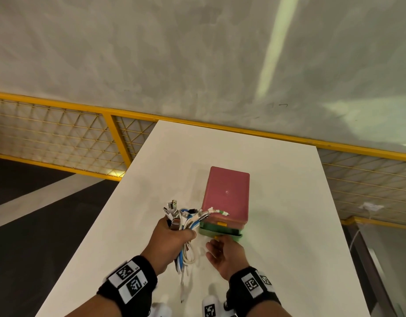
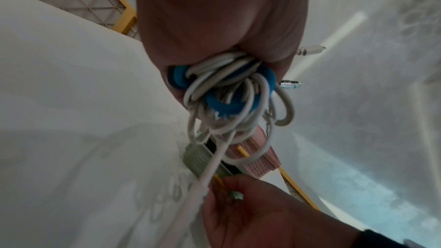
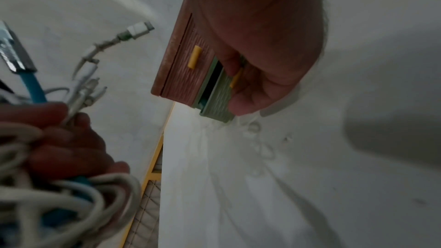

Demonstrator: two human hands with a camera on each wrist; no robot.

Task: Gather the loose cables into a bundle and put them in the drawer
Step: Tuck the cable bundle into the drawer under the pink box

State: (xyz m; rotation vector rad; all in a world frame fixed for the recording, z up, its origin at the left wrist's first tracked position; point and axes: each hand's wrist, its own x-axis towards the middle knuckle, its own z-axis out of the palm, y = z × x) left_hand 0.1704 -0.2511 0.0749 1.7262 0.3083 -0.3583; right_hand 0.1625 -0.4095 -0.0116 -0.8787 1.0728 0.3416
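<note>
Here left hand (image 1: 172,239) grips cables (image 1: 186,227) — right hand (image 1: 224,252) pinches drawer (image 1: 220,232) handle.

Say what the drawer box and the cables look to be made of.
Drawer box: likely matte moulded plastic, with ribbed pink and green fronts and yellow tabs. Cables: smooth white and blue sheaths, seemingly rubbery plastic, bending in loops; the plug tips look shiny, probably metal.

One cable bundle (image 1: 186,227), one drawer box (image 1: 226,195), two drawers, two hands.
</note>
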